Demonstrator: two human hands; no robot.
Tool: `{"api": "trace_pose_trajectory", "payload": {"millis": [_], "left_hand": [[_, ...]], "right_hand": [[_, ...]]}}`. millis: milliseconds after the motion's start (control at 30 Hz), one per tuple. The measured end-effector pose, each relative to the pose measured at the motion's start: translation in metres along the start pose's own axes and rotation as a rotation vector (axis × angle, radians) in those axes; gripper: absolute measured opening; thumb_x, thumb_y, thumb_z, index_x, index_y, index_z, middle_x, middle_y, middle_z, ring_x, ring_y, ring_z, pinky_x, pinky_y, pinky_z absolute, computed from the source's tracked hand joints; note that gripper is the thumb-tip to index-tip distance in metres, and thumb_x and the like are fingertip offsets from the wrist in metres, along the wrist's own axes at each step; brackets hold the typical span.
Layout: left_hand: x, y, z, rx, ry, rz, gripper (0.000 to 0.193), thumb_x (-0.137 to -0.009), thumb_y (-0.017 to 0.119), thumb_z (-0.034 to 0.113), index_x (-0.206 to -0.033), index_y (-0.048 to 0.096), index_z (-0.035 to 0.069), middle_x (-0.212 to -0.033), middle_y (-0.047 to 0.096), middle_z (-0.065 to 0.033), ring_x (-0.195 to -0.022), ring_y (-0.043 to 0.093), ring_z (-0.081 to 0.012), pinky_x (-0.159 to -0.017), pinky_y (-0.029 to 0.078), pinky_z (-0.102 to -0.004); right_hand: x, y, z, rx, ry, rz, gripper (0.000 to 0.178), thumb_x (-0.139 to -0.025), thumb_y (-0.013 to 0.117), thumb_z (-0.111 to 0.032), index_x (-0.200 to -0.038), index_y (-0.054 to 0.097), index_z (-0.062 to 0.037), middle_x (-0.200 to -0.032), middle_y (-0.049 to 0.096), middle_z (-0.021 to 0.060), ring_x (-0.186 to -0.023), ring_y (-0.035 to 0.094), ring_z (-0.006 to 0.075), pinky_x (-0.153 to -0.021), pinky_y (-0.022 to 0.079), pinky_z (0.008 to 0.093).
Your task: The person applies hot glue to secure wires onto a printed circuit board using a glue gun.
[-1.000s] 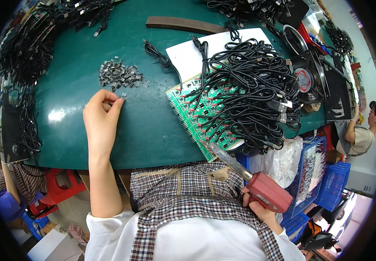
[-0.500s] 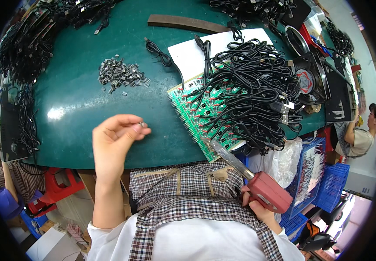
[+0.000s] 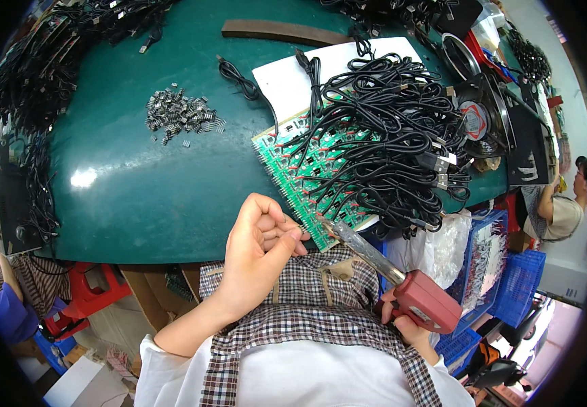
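My left hand [image 3: 259, 251] is closed in a pinch at the near left edge of a green circuit board panel [image 3: 292, 178]. The small metal connector seen in its fingertips earlier is now mostly hidden by them. My right hand [image 3: 405, 324] grips a red soldering gun [image 3: 429, 302], whose long metal barrel points up and left. The barrel's tip is by the board's near edge, close to my left fingertips. Black cables [image 3: 388, 149], bundled in coils, lie across the board, some joined to it by short wires. A pile of small metal connectors [image 3: 179, 115] sits on the green table [image 3: 137, 217].
White paper [image 3: 273, 81] lies under the board's far side, and a dark bar [image 3: 283, 32] lies beyond. More cables [image 3: 29, 81] are heaped at the left. At the right stand a round fan [image 3: 476, 122] and blue crates [image 3: 518, 288]. A co-worker [image 3: 554, 214] is farther right.
My left hand has moved right from the open table to the board's near edge, its fingers still pinched. The soldering gun has shifted slightly right and down.
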State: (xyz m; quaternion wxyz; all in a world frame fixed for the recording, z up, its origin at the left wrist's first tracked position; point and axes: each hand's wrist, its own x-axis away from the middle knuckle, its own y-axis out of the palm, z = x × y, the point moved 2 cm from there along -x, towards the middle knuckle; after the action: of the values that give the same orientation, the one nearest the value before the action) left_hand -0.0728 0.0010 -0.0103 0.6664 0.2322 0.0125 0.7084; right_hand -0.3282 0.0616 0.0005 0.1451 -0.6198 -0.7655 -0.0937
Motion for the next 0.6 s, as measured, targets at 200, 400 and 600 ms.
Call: {"api": "trace_pose_trajectory", "payload": {"millis": [200, 400, 600], "left_hand": [[-0.006, 0.004, -0.004, -0.009, 0.036, 0.021, 0.02, -0.082, 0.049, -0.005, -0.09, 0.033, 0.005, -0.076, 0.054, -0.0096, -0.063, 0.055, -0.012, -0.059, 0.045, -0.0215], [-0.006, 0.006, -0.005, 0.003, 0.04, 0.025, 0.02, -0.082, 0.049, -0.005, -0.09, 0.034, 0.005, -0.076, 0.054, -0.0086, -0.063, 0.055, -0.0119, -0.059, 0.046, -0.0215], [-0.006, 0.008, -0.005, -0.004, 0.043, 0.053, 0.02, -0.081, 0.048, -0.006, -0.09, 0.034, 0.005, -0.076, 0.052, -0.0072, -0.065, 0.054, -0.0113, -0.059, 0.046, -0.0218]], "right_hand": [[0.001, 0.001, -0.002, -0.046, -0.005, -0.008, 0.051, -0.067, 0.074, -0.031, -0.094, 0.054, 0.0075, -0.066, 0.06, 0.0056, -0.056, 0.055, 0.0111, -0.056, 0.042, 0.0218], [0.009, -0.007, 0.013, -0.077, -0.01, 0.01, 0.061, -0.066, 0.074, -0.024, -0.111, 0.046, 0.006, -0.069, 0.061, 0.007, -0.06, 0.058, 0.0138, -0.061, 0.045, 0.0251], [0.014, -0.016, 0.025, 0.14, -0.074, -0.024, 0.07, -0.062, 0.073, -0.016, -0.12, 0.04, 0.0049, -0.071, 0.062, 0.0079, -0.062, 0.059, 0.0155, -0.063, 0.047, 0.0275]]}}
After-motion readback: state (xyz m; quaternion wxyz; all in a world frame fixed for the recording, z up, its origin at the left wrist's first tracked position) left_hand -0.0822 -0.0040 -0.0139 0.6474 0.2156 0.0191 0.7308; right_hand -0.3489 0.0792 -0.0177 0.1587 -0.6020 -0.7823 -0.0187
